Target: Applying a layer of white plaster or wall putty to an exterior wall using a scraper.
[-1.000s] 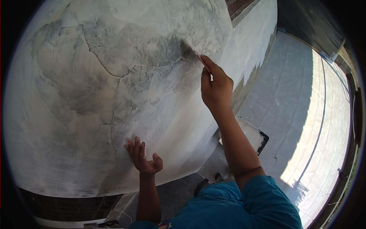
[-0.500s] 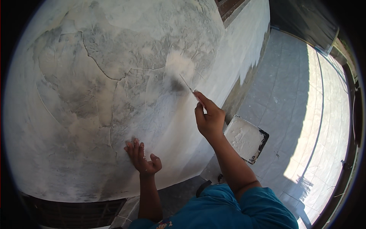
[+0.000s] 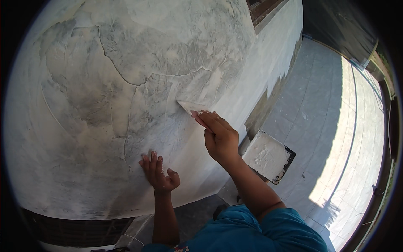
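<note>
My right hand (image 3: 222, 136) grips the reddish handle of a putty knife (image 3: 189, 107). Its wide, pale blade lies against the wall (image 3: 88, 126), which is coated in patchy white and grey plaster. Lower down and to the left, my left hand (image 3: 158, 170) rests on the wall with fingers stretched out and the thumb apart, holding nothing. White smears mark its fingers. A raised, crooked plaster edge runs across the wall above both hands.
Right of my right forearm stands a black-rimmed tray (image 3: 268, 157) of white paste. Grey tiled floor (image 3: 310, 105) stretches to the right, with a sunlit strip. A brown-framed opening (image 3: 266, 12) is at the top, and a dark grille (image 3: 75, 231) at lower left.
My right hand has moved down and left, and the putty knife's blade has turned from edge-on to flatter against the wall. My left hand stays in nearly the same place.
</note>
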The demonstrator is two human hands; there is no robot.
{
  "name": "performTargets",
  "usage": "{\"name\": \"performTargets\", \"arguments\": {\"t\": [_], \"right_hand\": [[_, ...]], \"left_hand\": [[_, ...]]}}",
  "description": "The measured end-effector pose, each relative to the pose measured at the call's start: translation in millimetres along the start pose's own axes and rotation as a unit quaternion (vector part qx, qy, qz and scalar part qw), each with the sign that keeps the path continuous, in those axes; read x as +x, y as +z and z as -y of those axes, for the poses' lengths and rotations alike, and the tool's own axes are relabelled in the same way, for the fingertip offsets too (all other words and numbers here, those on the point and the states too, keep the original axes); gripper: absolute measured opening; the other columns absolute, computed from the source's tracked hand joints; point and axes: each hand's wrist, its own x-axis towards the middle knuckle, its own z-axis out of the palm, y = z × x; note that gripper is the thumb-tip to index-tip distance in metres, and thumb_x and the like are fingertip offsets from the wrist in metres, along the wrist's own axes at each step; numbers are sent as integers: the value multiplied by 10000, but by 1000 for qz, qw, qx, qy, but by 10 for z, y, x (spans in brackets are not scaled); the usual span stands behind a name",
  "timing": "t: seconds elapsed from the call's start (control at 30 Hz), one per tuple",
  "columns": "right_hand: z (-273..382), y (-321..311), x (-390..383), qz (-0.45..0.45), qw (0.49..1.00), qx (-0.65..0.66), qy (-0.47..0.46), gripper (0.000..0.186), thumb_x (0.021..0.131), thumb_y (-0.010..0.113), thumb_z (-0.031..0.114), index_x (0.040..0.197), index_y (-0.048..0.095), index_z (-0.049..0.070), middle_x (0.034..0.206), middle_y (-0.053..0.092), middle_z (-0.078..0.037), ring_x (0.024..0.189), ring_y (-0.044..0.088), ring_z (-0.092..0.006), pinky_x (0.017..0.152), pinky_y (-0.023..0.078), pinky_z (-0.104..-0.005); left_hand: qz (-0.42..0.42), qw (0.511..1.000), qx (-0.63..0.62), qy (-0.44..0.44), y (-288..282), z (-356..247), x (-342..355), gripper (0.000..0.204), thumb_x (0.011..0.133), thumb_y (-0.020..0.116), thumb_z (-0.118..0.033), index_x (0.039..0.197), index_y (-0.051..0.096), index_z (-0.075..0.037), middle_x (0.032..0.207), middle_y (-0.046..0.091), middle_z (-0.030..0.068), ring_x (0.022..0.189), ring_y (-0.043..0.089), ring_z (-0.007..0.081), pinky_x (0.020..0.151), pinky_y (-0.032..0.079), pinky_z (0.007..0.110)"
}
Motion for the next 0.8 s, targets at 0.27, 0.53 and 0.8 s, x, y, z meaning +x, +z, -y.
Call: {"name": "performTargets", "arguments": {"t": [0.27, 0.53, 0.8], "right_hand": [[-694, -21, 711, -132, 986, -74, 73, 447, 827, 578, -35, 1259, 645, 56, 1107, 714, -167, 961, 725, -271, 833, 563, -306], [-140, -38, -246, 1, 968, 85, 235, 411, 855, 558, -34, 1258, 636, -13, 1092, 720, -152, 939, 691, -151, 806, 540, -268], [-124, -84, 888, -142, 984, 4, 106, 430, 874, 542, -26, 1291, 627, 44, 1129, 700, -192, 880, 728, -265, 765, 557, -314]], "left_hand": [[-1, 1000, 3, 6, 57, -9, -13, 536, 807, 477, -137, 1316, 507, 28, 1406, 524, 233, 1445, 312, 431, 1202, 124, 594], [13, 999, 34, 12, 25, 22, -62, 525, 814, 462, -143, 1302, 493, 47, 1415, 496, 252, 1434, 317, 464, 1184, 121, 632], [16, 999, 29, 6, 30, 1, -42, 509, 851, 464, -162, 1320, 490, 35, 1416, 498, 255, 1433, 314, 469, 1188, 116, 622]]}}
